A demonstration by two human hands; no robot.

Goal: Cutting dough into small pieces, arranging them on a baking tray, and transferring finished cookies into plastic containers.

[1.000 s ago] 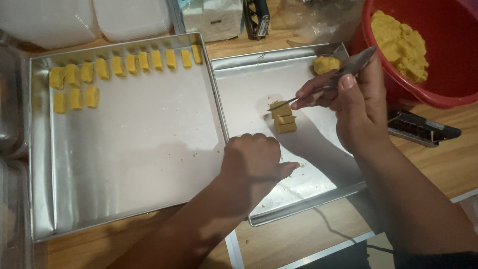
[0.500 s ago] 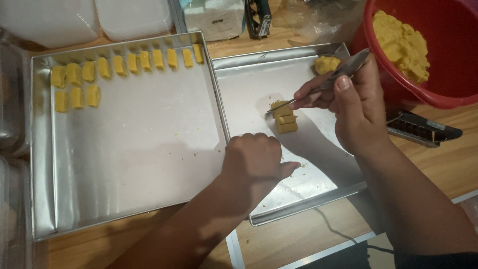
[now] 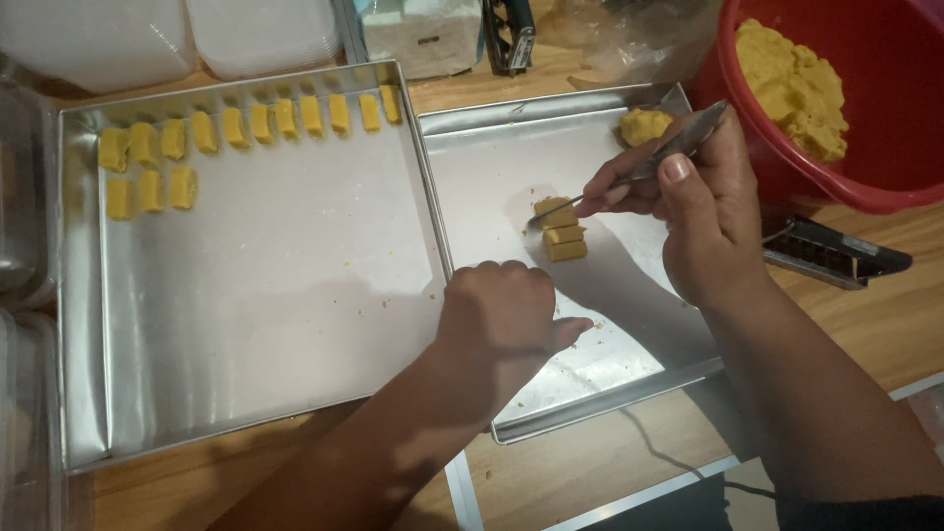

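Note:
My right hand [image 3: 700, 214] grips a thin metal knife [image 3: 641, 167], whose tip touches the top of three small yellow dough pieces [image 3: 560, 229] in the smaller metal tray [image 3: 610, 369]. A dough ball [image 3: 643, 125] lies in that tray's far corner. My left hand [image 3: 500, 317] rests as a closed fist on the tray's bottom near its left rim, holding nothing that I can see. The larger metal tray [image 3: 265, 334] to the left carries two rows of several yellow dough pieces [image 3: 246, 126] along its far side.
A red bowl [image 3: 890, 167] with a yellow dough mass [image 3: 796, 88] stands at the far right. A dark metal tool [image 3: 836, 254] lies on the wooden table below it. Clear plastic containers [image 3: 147, 34] and a white box [image 3: 423, 34] line the far edge.
The knife tip has shifted slightly on the small stack of dough pieces. My left hand stays in place.

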